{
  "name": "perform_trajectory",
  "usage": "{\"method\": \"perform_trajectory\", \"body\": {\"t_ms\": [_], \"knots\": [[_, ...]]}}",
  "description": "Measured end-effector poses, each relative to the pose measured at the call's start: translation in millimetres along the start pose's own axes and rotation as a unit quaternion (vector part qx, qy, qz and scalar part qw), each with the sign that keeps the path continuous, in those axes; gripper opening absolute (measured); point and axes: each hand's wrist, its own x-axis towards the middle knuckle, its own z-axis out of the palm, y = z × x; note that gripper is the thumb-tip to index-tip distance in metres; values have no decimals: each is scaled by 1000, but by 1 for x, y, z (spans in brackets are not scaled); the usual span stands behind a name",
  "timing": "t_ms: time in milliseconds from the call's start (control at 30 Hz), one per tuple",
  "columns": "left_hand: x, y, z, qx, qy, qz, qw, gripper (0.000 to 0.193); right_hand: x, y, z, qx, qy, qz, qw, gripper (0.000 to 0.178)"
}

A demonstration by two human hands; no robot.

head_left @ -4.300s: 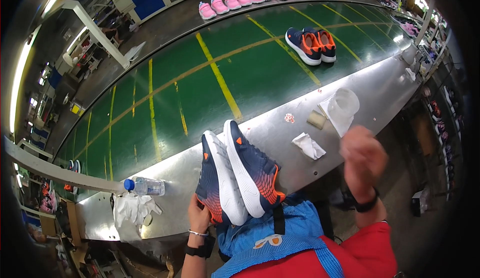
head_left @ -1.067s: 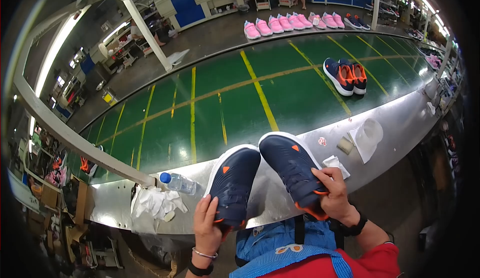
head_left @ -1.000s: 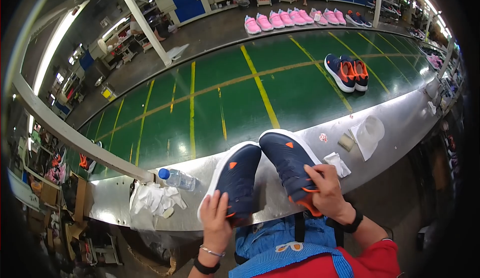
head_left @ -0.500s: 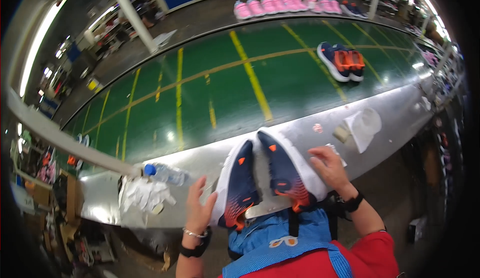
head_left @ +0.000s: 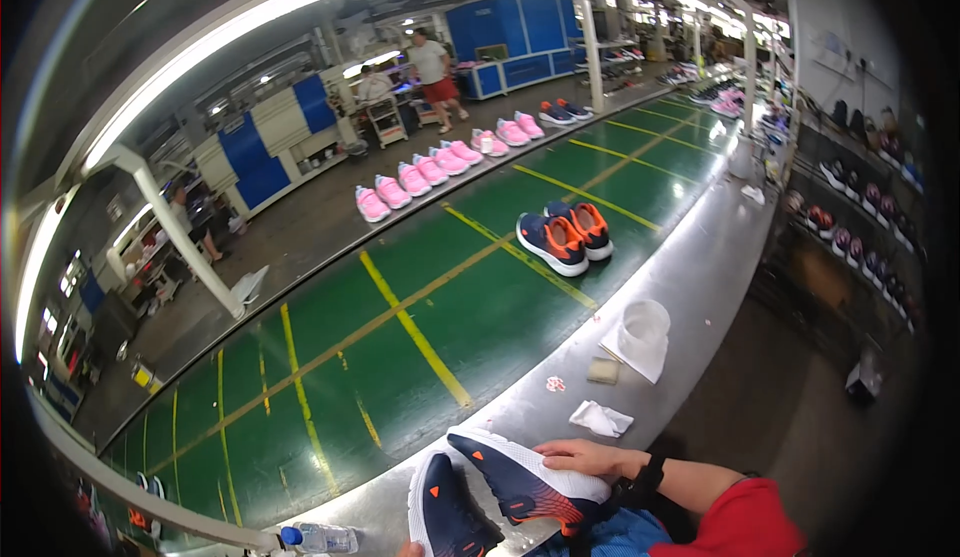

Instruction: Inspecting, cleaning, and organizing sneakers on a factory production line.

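We see the right hand (head_left: 585, 454) lying over a navy sneaker (head_left: 525, 477) with orange accents and a white sole, its fingers wrapped along the sole edge, so the shoe is held at the near edge of the steel bench (head_left: 690, 287). Just beside it on the left stands a second navy sneaker (head_left: 445, 507), toe up; only a sliver of the left hand (head_left: 410, 550) shows at the bottom edge beneath it, and we cannot tell how it grips. On the bench near the right hand lie a crumpled white cloth (head_left: 601, 418), a small tan block (head_left: 603, 370) and a white paper cone (head_left: 640, 335). A plastic bottle (head_left: 318, 538) lies to the left. Farther off, a matching navy pair (head_left: 565, 237) stands on the green conveyor belt (head_left: 400, 327), and pink shoes (head_left: 440, 167) line its far side
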Motion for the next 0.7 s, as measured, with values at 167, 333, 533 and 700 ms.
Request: {"method": "perform_trajectory", "body": {"t_ms": [167, 333, 533, 700], "knots": [[25, 6, -3, 1, -49, 7, 999, 45, 11, 5, -7, -28, -11, -43, 999, 51], [34, 7, -2, -12, -66, 1, 998, 45, 13, 6, -9, -23, -14, -42, 999, 51], [29, 5, -3, -40, -57, -15, 997, 45, 16, 15, -10, -32, -8, -60, 998, 53], [17, 1, -6, -70, -36, -32, 996, 45, 13, 8, -9, -46, 3, -76, 996, 55]]}}
